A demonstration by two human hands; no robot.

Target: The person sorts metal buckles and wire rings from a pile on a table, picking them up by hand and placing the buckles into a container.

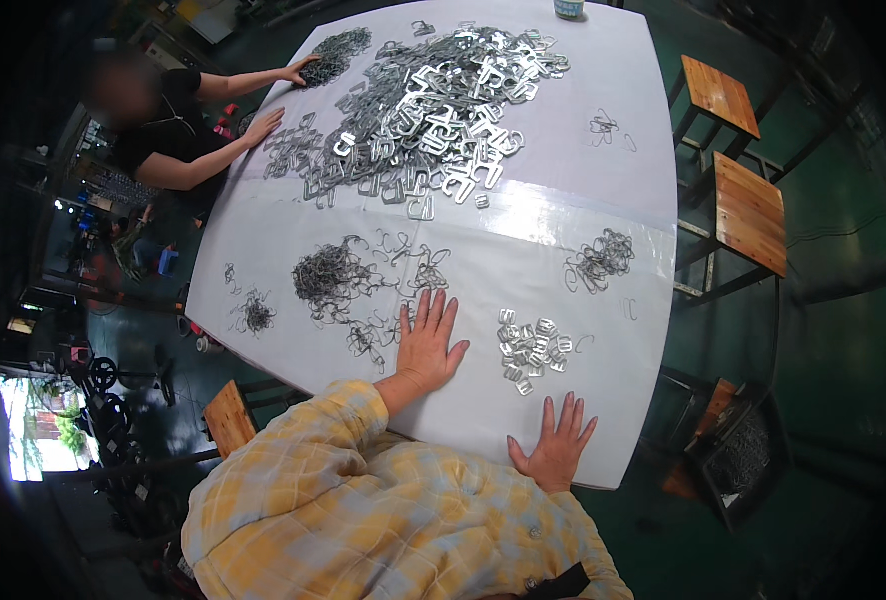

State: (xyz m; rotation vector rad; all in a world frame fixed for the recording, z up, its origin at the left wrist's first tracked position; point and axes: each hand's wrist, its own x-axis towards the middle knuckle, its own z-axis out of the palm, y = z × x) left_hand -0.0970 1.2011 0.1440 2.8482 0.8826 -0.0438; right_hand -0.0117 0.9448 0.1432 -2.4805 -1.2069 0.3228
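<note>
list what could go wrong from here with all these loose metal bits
The left hand lies close beside a tangle of thin dark wire hooks, so a sideways sweep might snag or scatter them. Small silver rectangular metal buckles lie loose ahead of the right hand; a forward push could mix them with the curled grey wire pieces.

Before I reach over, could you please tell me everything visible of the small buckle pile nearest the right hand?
The small buckle pile holds silver, metallic-looking pieces, roughly rectangular with slots, loose and overlapping in places. It rests on the white table, just beyond the right hand, which does not touch it. A thin curved wire lies to its right.
</note>
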